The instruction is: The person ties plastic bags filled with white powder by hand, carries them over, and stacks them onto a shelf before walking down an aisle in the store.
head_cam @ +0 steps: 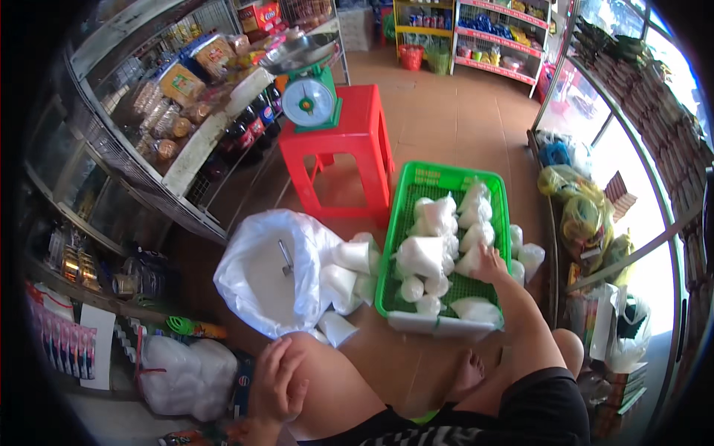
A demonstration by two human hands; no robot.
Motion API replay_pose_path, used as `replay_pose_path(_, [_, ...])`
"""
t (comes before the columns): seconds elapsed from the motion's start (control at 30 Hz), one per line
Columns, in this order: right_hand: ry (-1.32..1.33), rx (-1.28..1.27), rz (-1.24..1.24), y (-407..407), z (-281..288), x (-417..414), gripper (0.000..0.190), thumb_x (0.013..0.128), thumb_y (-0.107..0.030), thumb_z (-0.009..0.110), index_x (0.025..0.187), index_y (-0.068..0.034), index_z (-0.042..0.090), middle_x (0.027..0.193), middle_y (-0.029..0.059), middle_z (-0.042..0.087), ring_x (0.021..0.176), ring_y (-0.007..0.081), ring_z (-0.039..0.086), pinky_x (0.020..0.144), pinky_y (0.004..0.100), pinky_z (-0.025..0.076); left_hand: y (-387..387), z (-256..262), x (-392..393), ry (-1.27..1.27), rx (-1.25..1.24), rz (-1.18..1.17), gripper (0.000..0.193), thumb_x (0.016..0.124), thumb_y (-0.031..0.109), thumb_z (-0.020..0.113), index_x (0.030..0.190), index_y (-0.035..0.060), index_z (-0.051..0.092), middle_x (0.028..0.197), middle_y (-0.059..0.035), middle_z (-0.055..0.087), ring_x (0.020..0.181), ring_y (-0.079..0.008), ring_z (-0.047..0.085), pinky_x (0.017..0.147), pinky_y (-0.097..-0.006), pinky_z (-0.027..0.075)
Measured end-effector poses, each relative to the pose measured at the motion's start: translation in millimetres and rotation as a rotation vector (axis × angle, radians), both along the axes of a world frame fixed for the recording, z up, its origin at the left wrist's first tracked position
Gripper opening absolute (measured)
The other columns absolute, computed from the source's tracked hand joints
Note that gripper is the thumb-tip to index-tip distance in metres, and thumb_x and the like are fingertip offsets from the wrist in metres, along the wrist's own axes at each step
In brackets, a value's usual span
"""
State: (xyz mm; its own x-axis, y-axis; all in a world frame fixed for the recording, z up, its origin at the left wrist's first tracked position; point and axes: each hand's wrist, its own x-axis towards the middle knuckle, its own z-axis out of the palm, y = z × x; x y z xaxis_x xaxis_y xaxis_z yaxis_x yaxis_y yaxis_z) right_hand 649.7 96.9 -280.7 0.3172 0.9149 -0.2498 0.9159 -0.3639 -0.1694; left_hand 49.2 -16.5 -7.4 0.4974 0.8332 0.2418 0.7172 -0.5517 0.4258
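Note:
My right hand (491,264) rests on a clear plastic bag of white granules (469,262) in a green plastic basket (390,234); whether its fingers grip the bag is not clear. Several more filled bags lie in the basket, among them a large one (421,256) at the middle. My left hand (281,379) lies on my knee, fingers spread, holding nothing. In front of that knee stands a large open sack (240,279) of white granules with a metal-handled scoop (286,259) in it. Filled bags (338,281) sit between sack and basket.
A green dial scale (309,103) with a metal pan stands on a red plastic stool (346,139) beyond the sack. Shelves of packaged food (184,83) flank the left. More filled bags (530,256) lie right of the basket, near a glass case (580,111) and yellow bags (583,214).

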Motion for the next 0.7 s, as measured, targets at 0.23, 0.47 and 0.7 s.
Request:
replay_pose_path(0.23, [-0.176,-0.165,0.382,-44.0,61.0,-8.4,0.097,0.08,-0.061,0.078,0.147,0.001,0.046,0.141,0.0264,0.055,0.125,0.0445,0.059,0.103,0.049,0.053,39.2,-29.6,-52.6,0.194,-0.09,0.495,0.036,0.101,0.019,0.061,0.133,0.0048,0.067,0.128,-0.0218,0.068,0.121,-0.0369,0.064,0.117,-0.0583,0.035])
replay_pose_path(0.47, [-0.312,-0.313,0.788,-136.1,106.6,-45.3,0.063,0.085,-0.059,0.076,0.109,-0.001,0.072,0.104,0.0191,0.076,0.101,0.0362,0.076,0.084,0.0472,0.061,32.4,-15.5,-45.8,0.184,0.017,0.476,0.026,0.097,0.025,0.069,0.114,0.0072,0.076,0.112,-0.0145,0.075,0.105,-0.0345,0.069,0.113,-0.0491,0.041])
replay_pose_path(0.7, [-0.324,-0.039,0.745,-132.5,66.2,-5.9,0.014,0.091,-0.013,0.061,0.085,-0.009,0.073,0.08,0.0139,0.075,0.079,0.0319,0.078,0.072,0.0453,0.062,26.4,35.6,-23.4,0.072,0.335,0.342,0.015,0.094,0.018,0.072,0.103,0.0067,0.075,0.1,-0.0113,0.075,0.096,-0.0343,0.068,0.101,-0.0467,0.048])
